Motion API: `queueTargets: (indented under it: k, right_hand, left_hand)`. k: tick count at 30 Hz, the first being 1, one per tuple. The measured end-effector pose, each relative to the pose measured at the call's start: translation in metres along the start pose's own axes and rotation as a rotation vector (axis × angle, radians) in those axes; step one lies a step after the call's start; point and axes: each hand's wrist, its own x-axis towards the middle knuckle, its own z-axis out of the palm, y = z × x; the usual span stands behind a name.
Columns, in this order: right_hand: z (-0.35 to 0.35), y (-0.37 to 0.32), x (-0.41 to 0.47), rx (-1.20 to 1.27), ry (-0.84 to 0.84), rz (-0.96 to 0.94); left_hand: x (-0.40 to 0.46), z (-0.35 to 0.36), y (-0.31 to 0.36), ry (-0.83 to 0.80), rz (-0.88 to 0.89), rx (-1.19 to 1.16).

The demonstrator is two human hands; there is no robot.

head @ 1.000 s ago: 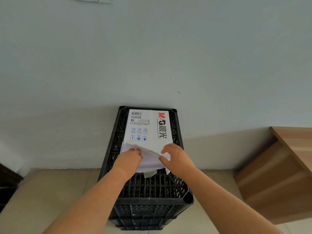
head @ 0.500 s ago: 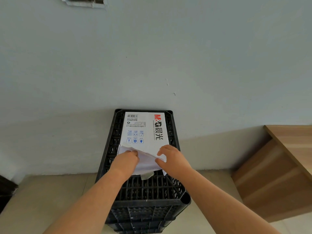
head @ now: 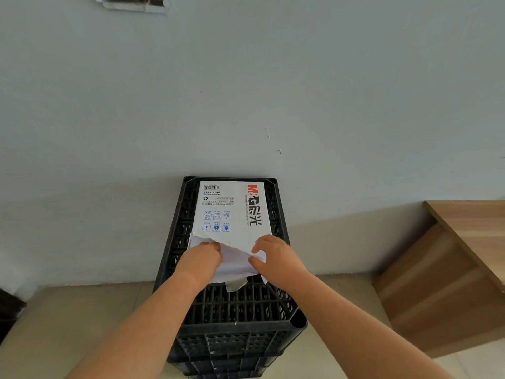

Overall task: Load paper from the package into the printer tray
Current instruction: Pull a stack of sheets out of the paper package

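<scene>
1. Left hand (head: 200,259): fingers curled tight, gripping the torn near-left edge of the wrapper; knuckles up, wrist straight, forearm running back toward the lower left.
2. Right hand (head: 276,258): fingers (head: 259,246) bent and pinched narrow on the torn flap at the near-right corner, thumb below the forefinger; palm down, forearm running back toward the lower right.
3. Paper package (head: 232,214): white ream, red and black logo, barcode and blue icons printed on top; flat, lengthwise, stretching away from both sets of fingers toward the wall; near end torn open.
4. Exposed paper (head: 233,265): white sheets showing between the two hands, directly beside the left fingers and under the right ones.
5. Loose wrapper scrap (head: 236,284): greyish, hanging off the near end, just behind and between the two hands.
6. Black crate (head: 240,305): slotted plastic, stacked, carrying the package; directly beneath both hands.
7. Wall (head: 246,91): pale blue, beyond the fingers, crate set against it.
8. Wooden furniture (head: 451,269): well apart to the right of the right fingers.
9. Floor (head: 68,318): beige tile, below the left forearm.
</scene>
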Motion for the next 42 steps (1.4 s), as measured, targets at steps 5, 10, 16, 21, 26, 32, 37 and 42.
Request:
queueTargets:
  k: [5,10,16,21,26,32,37,42]
  right_hand:
    - [0.000,0.000,0.001,0.010,0.000,0.004]
    - [0.000,0.000,0.002,0.013,0.003,0.003]
    - [0.002,0.000,0.000,0.009,0.005,-0.011]
    - [0.003,0.001,-0.001,0.003,0.001,-0.019]
    - [0.003,0.001,0.000,0.006,0.003,-0.027]
    - [0.003,0.003,0.003,0.010,-0.001,-0.030]
    - [0.003,0.000,0.004,-0.001,-0.019,-0.025]
    - [0.002,-0.003,0.005,-0.010,-0.027,-0.022]
  left_hand:
    - [-0.004,-0.004,0.003,-0.002,0.049,0.065]
    - [-0.017,-0.012,0.011,0.019,0.150,0.255]
    - [-0.020,-0.006,0.004,0.108,0.206,0.223]
    - [-0.026,-0.006,0.006,0.131,0.200,0.173]
    - [-0.029,-0.005,0.007,0.136,0.204,0.170]
    - [-0.032,-0.007,0.010,0.106,0.151,0.164]
    - [-0.028,-0.005,0.012,0.099,0.100,0.175]
    - [-0.022,-0.011,0.016,0.038,0.080,0.207]
